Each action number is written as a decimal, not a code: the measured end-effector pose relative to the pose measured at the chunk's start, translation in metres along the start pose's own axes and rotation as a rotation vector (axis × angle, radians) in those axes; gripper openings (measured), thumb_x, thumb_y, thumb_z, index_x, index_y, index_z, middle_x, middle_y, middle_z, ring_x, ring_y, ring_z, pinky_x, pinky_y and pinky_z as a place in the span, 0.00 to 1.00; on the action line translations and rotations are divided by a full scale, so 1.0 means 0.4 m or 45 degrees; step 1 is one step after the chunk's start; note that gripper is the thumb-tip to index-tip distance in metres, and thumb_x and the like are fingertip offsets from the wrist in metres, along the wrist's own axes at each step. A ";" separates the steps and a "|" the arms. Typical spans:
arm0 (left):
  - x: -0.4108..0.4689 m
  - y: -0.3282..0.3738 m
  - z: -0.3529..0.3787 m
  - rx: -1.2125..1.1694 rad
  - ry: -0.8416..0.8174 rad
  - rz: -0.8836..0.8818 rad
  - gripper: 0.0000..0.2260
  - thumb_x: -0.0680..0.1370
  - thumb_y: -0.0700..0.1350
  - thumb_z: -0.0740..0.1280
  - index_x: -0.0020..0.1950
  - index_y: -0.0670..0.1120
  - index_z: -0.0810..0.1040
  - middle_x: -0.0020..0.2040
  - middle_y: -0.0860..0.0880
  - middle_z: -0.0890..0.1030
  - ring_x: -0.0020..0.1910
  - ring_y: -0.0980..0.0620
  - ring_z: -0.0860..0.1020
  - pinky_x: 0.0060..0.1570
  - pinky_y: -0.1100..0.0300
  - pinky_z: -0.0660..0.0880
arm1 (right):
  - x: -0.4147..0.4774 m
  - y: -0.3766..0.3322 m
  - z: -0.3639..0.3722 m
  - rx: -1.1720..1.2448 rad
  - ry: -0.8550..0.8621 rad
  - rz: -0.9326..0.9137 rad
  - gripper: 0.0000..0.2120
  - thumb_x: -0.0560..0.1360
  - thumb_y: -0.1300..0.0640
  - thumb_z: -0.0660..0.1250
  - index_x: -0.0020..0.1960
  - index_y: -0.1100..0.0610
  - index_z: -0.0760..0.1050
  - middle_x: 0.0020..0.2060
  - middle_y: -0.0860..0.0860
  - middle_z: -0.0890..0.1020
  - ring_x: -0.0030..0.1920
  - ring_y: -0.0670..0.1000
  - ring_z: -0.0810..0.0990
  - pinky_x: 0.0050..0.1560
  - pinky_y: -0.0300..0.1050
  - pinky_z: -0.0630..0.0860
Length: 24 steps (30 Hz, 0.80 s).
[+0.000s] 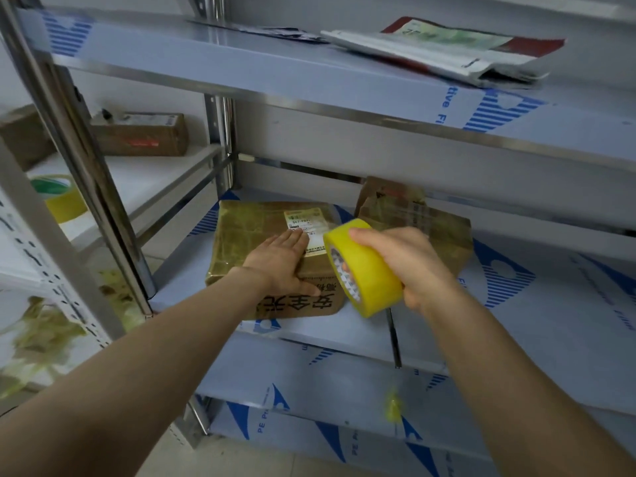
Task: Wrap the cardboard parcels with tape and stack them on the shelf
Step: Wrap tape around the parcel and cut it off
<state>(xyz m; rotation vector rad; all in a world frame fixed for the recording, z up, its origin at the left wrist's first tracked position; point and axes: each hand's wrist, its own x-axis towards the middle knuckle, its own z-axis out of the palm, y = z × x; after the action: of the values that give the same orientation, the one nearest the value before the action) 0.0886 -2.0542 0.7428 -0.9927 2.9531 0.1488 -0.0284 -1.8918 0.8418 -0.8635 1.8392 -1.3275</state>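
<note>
Head view: my left hand (280, 258) lies flat on top of the cardboard parcel (246, 235), fingers straight and together, the thumb spread down over its front edge. My right hand (407, 266) is curled tight round the tape roll (366, 270), fingers over its outer band, and holds it tilted at the parcel's right front corner. I cannot tell whether the roll touches the box.

The parcel is a low brown box on the middle shelf (537, 304). Its left part is glossy and wrinkled under clear tape, a white printed label is on top, and large black characters run across the front face. The roll is a thick ring of translucent yellow tape on a printed core.

Just behind it stands a second parcel (440, 225), also shiny with tape. The shelf is metal under pale film with blue print. On the shelf above lies a folded printed bag (444, 53). The rack to the left holds a brown box (141, 134) and another yellow roll (63, 201).
</note>
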 end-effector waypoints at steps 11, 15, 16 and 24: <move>0.002 0.000 0.001 -0.007 0.008 -0.010 0.47 0.72 0.67 0.63 0.78 0.46 0.43 0.79 0.47 0.45 0.77 0.50 0.46 0.74 0.56 0.44 | -0.052 0.145 0.058 -0.022 0.143 -0.049 0.32 0.67 0.38 0.69 0.45 0.70 0.77 0.42 0.70 0.79 0.37 0.65 0.78 0.46 0.60 0.78; 0.004 0.000 -0.001 -0.005 0.007 -0.011 0.47 0.72 0.66 0.65 0.78 0.46 0.44 0.79 0.47 0.46 0.77 0.50 0.47 0.74 0.56 0.45 | -0.051 0.169 0.062 0.073 0.180 0.004 0.27 0.71 0.43 0.71 0.42 0.71 0.75 0.35 0.69 0.77 0.33 0.55 0.74 0.39 0.53 0.75; 0.004 -0.001 -0.001 -0.005 0.007 -0.013 0.47 0.72 0.66 0.65 0.78 0.46 0.44 0.79 0.47 0.46 0.77 0.50 0.47 0.74 0.56 0.45 | -0.053 0.175 0.064 0.096 0.179 0.013 0.29 0.70 0.43 0.72 0.43 0.72 0.74 0.38 0.72 0.77 0.34 0.56 0.74 0.40 0.53 0.75; 0.009 -0.005 0.003 0.025 -0.032 -0.031 0.49 0.70 0.68 0.65 0.78 0.46 0.42 0.79 0.47 0.45 0.77 0.50 0.46 0.74 0.56 0.43 | -0.053 0.218 0.083 0.128 0.191 0.067 0.34 0.62 0.40 0.68 0.45 0.73 0.74 0.42 0.71 0.78 0.36 0.59 0.76 0.44 0.62 0.77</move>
<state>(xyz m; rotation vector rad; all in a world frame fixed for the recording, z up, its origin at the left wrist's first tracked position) 0.0869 -2.0576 0.7414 -1.0163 2.9130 0.1308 0.0008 -1.8688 0.7536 -0.6743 1.8774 -1.4725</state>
